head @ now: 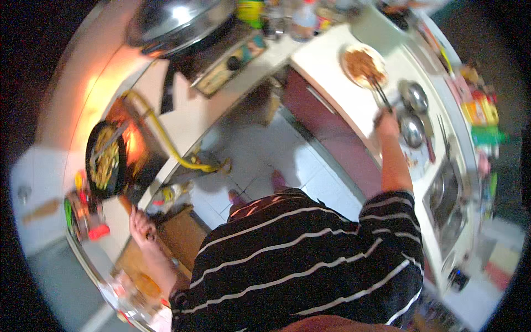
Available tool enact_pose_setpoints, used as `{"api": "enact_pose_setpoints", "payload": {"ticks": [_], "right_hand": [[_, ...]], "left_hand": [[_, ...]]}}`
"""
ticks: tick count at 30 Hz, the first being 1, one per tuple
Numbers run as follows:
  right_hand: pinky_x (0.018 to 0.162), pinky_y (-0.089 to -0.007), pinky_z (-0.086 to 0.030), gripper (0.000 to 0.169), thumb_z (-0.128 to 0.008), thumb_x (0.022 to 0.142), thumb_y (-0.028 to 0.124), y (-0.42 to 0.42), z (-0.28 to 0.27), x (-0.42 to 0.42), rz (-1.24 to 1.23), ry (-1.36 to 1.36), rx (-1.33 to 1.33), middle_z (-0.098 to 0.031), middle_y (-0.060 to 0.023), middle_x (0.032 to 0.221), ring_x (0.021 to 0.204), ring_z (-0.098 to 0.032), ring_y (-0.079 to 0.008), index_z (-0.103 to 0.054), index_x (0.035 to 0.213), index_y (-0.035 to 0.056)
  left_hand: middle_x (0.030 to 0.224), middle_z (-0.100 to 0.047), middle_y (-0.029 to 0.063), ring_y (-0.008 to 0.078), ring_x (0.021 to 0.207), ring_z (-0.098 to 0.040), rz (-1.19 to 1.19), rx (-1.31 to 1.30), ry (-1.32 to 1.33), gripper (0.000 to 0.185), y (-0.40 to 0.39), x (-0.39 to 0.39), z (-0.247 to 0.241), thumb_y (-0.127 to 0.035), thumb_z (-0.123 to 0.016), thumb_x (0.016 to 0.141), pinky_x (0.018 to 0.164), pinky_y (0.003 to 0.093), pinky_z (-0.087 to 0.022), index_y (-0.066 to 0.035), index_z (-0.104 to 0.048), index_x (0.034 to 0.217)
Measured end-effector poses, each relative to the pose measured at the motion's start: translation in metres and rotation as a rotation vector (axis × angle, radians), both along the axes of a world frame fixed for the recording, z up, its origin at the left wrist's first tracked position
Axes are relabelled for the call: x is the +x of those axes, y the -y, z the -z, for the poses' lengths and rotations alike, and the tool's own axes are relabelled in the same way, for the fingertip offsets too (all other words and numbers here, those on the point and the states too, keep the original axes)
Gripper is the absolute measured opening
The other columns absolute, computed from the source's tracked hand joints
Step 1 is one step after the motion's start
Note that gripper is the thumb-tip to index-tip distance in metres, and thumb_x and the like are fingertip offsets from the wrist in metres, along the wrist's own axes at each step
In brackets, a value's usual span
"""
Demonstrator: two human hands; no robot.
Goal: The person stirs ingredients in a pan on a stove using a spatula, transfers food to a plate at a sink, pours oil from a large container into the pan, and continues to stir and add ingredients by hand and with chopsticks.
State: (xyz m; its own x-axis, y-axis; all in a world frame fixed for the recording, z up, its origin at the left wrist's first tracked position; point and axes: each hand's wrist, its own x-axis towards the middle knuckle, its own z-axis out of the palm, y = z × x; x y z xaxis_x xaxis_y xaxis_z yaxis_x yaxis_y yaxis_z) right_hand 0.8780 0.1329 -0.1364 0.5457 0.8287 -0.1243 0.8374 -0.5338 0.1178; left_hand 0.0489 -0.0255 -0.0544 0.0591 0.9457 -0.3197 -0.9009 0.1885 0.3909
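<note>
My left hand [142, 226] grips the wooden handle [125, 204] of a black wok [123, 159], which is tilted over a lit gas burner with orange flame [133, 141]. Inside the wok lie pale and green food pieces [105, 153], with a metal spatula [110, 141] across them. On the opposite counter, my right hand [386, 121] holds a pair of dark chopsticks [379, 93]. Their tips reach the brown shredded food [361, 64] on a white plate [378, 58]. Blur hides whether any food is pinched between the tips.
A yellow hose [159, 133] runs from beside the burner over the counter edge. Two metal bowls [412, 130] stand near my right hand, with a sink [446, 195] closer to me. A large lidded pan [182, 20] sits on another stove. Condiment containers [89, 216] stand beside the wok.
</note>
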Motion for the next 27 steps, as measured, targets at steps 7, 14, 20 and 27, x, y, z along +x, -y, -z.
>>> {"api": "enact_pose_setpoints", "payload": {"ticks": [7, 14, 20, 27], "right_hand": [[0.077, -0.0372, -0.053, 0.023, -0.059, 0.079, 0.007, 0.064, -0.025, -0.082, -0.446, -0.247, 0.673, -0.067, -0.0148, 0.099, 0.088, -0.065, -0.0289, -0.067, 0.101, 0.0047], [0.085, -0.0378, -0.051, 0.035, -0.055, 0.072, -0.002, 0.005, -0.189, -0.481, -1.608, -0.866, 0.666, -0.064, -0.0158, 0.105, 0.098, -0.063, -0.0311, -0.067, 0.105, 0.0032], [0.101, -0.0426, -0.037, 0.057, -0.051, 0.084, 0.01, -0.122, -0.155, -0.67, -1.548, -0.24, 0.581, -0.045, -0.0228, 0.129, 0.118, -0.047, -0.0371, -0.039, 0.14, 0.0168], [0.065, -0.0421, -0.053, 0.051, -0.051, 0.083, 0.012, -0.063, -0.207, -0.665, -1.703, -0.102, 0.221, -0.062, -0.0149, 0.083, 0.074, -0.064, -0.0329, -0.047, 0.133, 0.014]], "left_hand": [[0.058, -0.037, -0.0096, -0.0025, 0.041, -0.032, -0.232, -0.208, -0.052, 0.003, -0.013, 0.037, -0.028, -0.013, -0.052, 0.094, 0.032, 0.013, -0.026, -0.013, -0.049, 0.095], [0.061, -0.042, -0.0094, -0.0003, 0.043, -0.036, -0.257, -0.21, -0.129, 0.018, -0.011, 0.047, -0.03, -0.012, -0.061, 0.088, 0.035, 0.0141, -0.03, -0.012, -0.047, 0.1], [0.066, -0.043, -0.0069, 0.0023, 0.049, -0.039, -0.171, -0.213, -0.212, 0.018, -0.023, 0.04, -0.036, -0.015, -0.06, 0.088, 0.041, 0.0171, -0.032, -0.013, -0.049, 0.102], [0.065, -0.043, -0.0063, 0.0029, 0.049, -0.039, -0.119, -0.142, -0.187, 0.015, -0.008, 0.009, -0.03, -0.016, -0.06, 0.088, 0.042, 0.019, -0.033, -0.012, -0.048, 0.097]]}}
